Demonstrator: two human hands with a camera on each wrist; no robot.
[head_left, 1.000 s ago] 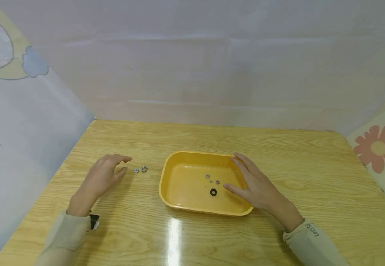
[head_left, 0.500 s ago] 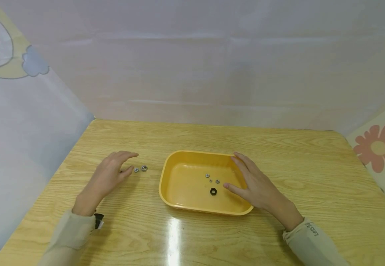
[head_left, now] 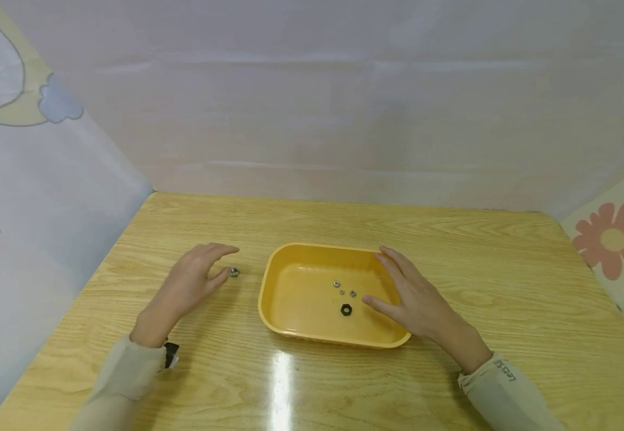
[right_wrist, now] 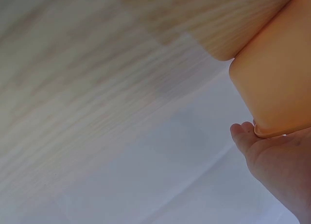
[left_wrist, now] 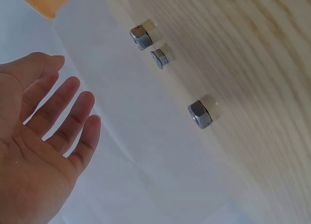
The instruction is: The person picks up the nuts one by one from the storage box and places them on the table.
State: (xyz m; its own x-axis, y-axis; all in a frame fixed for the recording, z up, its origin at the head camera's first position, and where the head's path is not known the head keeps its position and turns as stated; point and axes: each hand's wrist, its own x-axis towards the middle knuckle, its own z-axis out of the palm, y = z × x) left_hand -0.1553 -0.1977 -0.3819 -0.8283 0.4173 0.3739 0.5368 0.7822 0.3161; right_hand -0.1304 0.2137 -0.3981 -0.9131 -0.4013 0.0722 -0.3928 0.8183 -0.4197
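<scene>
The left hand [head_left: 190,280] has moved toward 3 o'clock over the surface [head_left: 484,257], its fingers [head_left: 224,249] now near the larger silver nut [head_left: 234,272]; the small flanged nut [left_wrist: 159,59] at that nut's 9 o'clock is now hidden from the head view.

Both arms come in from the bottom edge of the head view. Left forearm [head_left: 115,389]: enters lower left, angles up-right, pale-sleeved. Left hand [head_left: 188,281] sits left of centre; left thumb [head_left: 218,279] and index finger [head_left: 222,249] apart, gap facing right. Left wrist view: palm [left_wrist: 34,173] showing at lower left, left fingers [left_wrist: 57,105] slightly spread, relaxed. Right forearm [head_left: 505,392]: enters lower right, angles up-left, same pale sleeve. Right hand [head_left: 422,305] just right of centre; right fingers [head_left: 398,262] reach up-left, right thumb [head_left: 380,306] points left, wide gap between. Right wrist view: hand at lower right, cut by frame edge, fingertips [right_wrist: 236,129] leftward.
</scene>
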